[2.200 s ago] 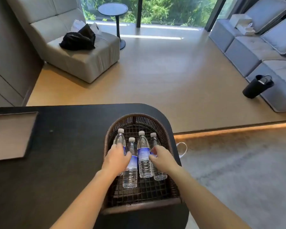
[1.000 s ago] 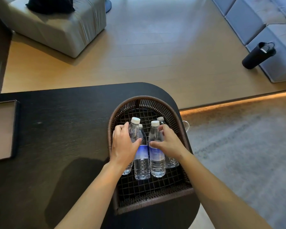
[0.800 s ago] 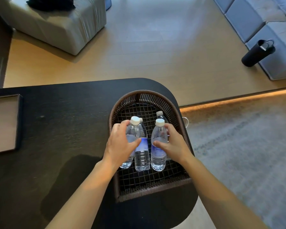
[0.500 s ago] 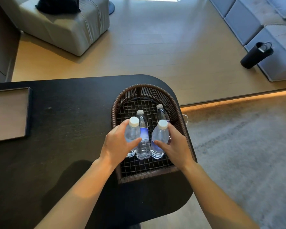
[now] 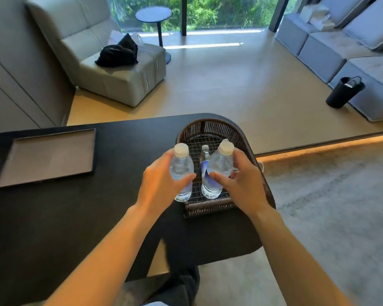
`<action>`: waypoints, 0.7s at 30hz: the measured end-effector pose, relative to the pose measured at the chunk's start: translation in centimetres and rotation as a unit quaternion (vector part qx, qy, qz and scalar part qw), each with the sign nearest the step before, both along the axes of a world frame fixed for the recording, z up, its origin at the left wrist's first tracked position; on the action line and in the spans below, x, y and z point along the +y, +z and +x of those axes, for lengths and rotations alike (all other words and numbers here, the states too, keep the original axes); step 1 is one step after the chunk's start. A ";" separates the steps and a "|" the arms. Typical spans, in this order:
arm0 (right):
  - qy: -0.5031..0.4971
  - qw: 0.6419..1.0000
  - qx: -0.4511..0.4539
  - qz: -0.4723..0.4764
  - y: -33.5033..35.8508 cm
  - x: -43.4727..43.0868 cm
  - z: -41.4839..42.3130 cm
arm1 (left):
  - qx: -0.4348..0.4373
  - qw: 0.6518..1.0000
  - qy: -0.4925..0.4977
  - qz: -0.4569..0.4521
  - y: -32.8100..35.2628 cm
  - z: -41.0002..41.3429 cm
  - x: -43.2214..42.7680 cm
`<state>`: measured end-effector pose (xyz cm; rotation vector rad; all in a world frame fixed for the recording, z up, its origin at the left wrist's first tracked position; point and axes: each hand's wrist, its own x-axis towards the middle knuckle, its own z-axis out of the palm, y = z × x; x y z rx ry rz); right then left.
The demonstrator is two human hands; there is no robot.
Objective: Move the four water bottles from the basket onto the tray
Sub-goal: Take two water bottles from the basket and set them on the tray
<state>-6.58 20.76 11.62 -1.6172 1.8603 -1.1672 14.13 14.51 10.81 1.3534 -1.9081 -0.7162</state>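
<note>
A brown wicker basket (image 5: 210, 127) stands at the right end of the black table (image 5: 64, 217). My left hand (image 5: 161, 186) grips one clear water bottle (image 5: 181, 168) with a white cap, held upright above the basket's near left corner. My right hand (image 5: 241, 184) grips a second bottle (image 5: 219, 166), also upright over the basket. A third bottle (image 5: 205, 157) lies in the basket between them. A fourth is hidden behind my right hand. The flat grey tray (image 5: 47, 157) with a dark rim lies on the table's left part.
Past the table's far edge is wooden floor with a grey armchair (image 5: 111, 69) bearing a black bag, a round side table (image 5: 153, 14), a grey sofa (image 5: 352, 47) and a black bin (image 5: 343, 93). Grey carpet lies to the right.
Both hands have lifted a bottle each up out of the basket, and the bottles now stand more upright and higher. The camera has tilted up, so the tray shows fully.
</note>
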 end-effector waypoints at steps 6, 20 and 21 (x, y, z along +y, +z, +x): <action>0.067 0.996 -0.061 -0.012 1.0 0.5 5.7 | -0.011 0.998 0.061 0.008 1.8 6.4 2.5; 0.169 0.983 -0.047 0.046 -0.8 -7.2 21.6 | -0.013 0.980 0.194 0.033 0.8 23.2 -0.6; 0.167 0.984 -0.045 0.053 -1.1 -8.2 23.0 | -0.020 0.980 0.194 0.026 0.5 24.5 -1.3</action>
